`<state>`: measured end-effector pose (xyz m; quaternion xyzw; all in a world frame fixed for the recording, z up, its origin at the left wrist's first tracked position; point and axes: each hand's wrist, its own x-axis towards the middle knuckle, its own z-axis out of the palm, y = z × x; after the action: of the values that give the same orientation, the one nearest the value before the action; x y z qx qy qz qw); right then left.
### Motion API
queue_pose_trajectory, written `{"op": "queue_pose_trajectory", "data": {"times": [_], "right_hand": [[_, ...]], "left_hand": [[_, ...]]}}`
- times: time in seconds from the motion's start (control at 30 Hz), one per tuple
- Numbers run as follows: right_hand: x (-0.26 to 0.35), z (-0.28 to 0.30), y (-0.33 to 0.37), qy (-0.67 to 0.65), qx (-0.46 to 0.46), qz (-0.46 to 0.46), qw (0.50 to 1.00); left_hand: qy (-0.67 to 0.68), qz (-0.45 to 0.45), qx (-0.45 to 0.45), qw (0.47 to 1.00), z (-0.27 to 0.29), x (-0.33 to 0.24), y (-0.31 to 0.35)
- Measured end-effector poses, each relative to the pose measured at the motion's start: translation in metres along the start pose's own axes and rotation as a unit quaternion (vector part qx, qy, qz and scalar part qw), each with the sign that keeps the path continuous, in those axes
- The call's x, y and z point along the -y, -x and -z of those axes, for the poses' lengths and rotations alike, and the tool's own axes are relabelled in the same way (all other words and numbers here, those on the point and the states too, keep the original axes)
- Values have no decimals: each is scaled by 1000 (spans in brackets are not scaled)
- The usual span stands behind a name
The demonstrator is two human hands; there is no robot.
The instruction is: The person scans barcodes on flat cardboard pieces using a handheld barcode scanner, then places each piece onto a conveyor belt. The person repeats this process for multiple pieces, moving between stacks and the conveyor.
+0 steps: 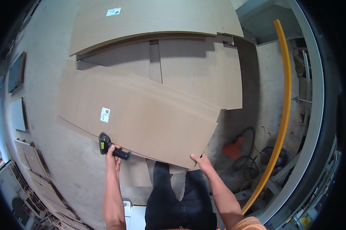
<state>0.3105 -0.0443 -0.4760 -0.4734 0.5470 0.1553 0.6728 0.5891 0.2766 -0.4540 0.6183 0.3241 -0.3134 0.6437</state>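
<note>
My left hand [113,155] is closed around a black handheld barcode scanner [104,143] with a yellow-green label on its head. The scanner is beside the near left edge of a long light-brown wooden panel [153,119]. A white printed label [105,114] is stuck on that panel, a little beyond the scanner. My right hand [202,160] grips the panel's near right corner, thumb on top and the other fingers mostly hidden beneath. The panel lies slanted over other panels, whose edges show along its far side and under its near edge.
Behind lie more panels [199,73] and a large labelled board [157,17]. A curved yellow bar [286,80] belongs to the machine frame on the right. An orange-red object [233,148] and black cables [249,165] rest on the floor. Several panels [31,155] stand at the left.
</note>
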Motion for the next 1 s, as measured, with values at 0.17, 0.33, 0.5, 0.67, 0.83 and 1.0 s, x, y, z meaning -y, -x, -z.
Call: {"op": "queue_pose_trajectory", "data": {"times": [0.17, 0.33, 0.5, 0.67, 0.83, 1.0], "right_hand": [[38, 15, 18, 204, 9, -11, 979], [174, 43, -9, 366, -234, 247, 866], [384, 34, -159, 11, -168, 193, 967], [469, -16, -240, 8, -212, 195, 958], [423, -32, -225, -163, -163, 252, 940], [260, -109, -50, -234, -94, 158, 955]], "left_hand": [[-62, -38, 1, 997, -21, -4, -3], [-70, 23, 11, 997, -18, -23, -4], [-127, 55, 15, 990, -13, -29, -12], [-140, 27, 23, 990, -15, -28, -17], [-149, 34, 21, 988, -16, -31, -17], [-124, 30, 38, 991, -20, -38, -18]]}}
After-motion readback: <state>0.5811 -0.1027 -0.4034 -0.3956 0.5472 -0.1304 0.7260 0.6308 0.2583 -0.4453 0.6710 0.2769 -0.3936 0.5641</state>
